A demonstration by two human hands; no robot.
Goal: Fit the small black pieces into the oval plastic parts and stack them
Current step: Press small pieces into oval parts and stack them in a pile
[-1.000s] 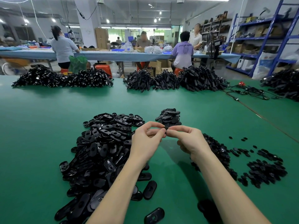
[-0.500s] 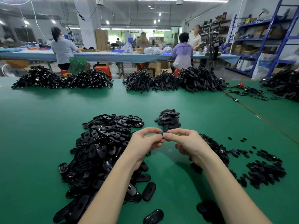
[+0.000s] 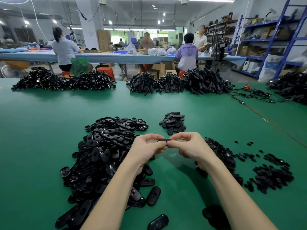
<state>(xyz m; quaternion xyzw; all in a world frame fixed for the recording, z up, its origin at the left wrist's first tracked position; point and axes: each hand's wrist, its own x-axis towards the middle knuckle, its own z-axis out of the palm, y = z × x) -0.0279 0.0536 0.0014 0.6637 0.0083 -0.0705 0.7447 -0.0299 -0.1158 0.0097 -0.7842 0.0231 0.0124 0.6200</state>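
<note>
Green felt covers the surface (image 3: 41,130). Both the left hand (image 3: 146,147) and right hand (image 3: 191,145) pinch one oval plastic part (image 3: 163,140), held above it between the piles. Best press the insert squarely until seated, then add it to the finished stack (image 3: 173,122).

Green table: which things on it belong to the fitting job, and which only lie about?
Job:
- oval part held by left hand and right hand
- oval parts pile
- small pieces
- finished stack

Lying about:
- cable bundles
- loose cable
</note>
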